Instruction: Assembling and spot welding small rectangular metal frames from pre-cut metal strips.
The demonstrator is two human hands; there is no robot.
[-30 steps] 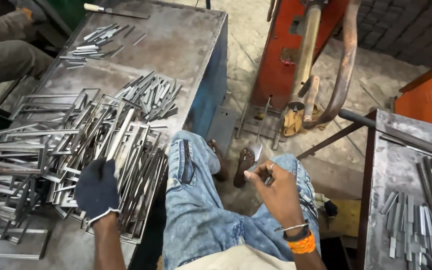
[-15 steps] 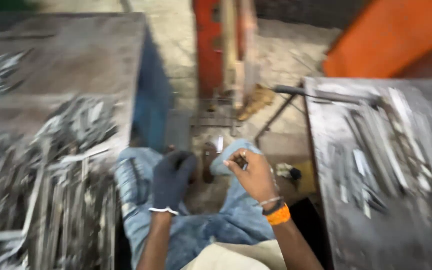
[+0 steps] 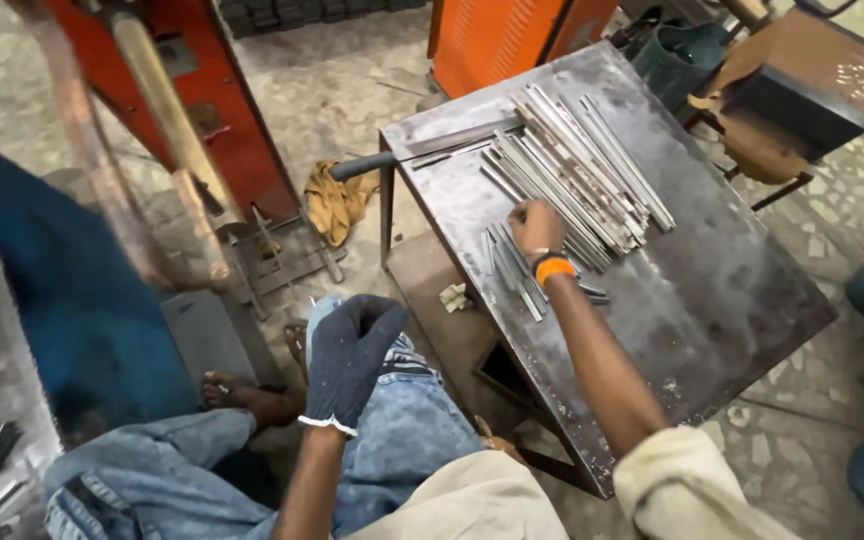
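Observation:
My right hand (image 3: 534, 226), bare with an orange wristband, reaches over the steel table (image 3: 712, 290) on my right and rests its fingers on a row of short flat metal strips (image 3: 508, 262). Whether it grips one I cannot tell. Longer metal strips (image 3: 577, 165) lie in a bundle just beyond the hand. My left hand (image 3: 350, 355) wears a dark knit glove and hovers over my knee in blue jeans, fingers curled, holding nothing that I can see.
A red machine frame (image 3: 202, 100) with a long copper arm stands ahead on the left. A blue-sided table (image 3: 62, 300) with metal pieces is at my left. An orange cabinet (image 3: 512, 30) and a rusty box (image 3: 802, 80) stand behind the steel table. A yellow rag (image 3: 337, 200) lies on the floor.
My view has swung from the left table to the right one. My right hand went from my lap out onto the strips. My gloved left hand left the pile and came over my knee.

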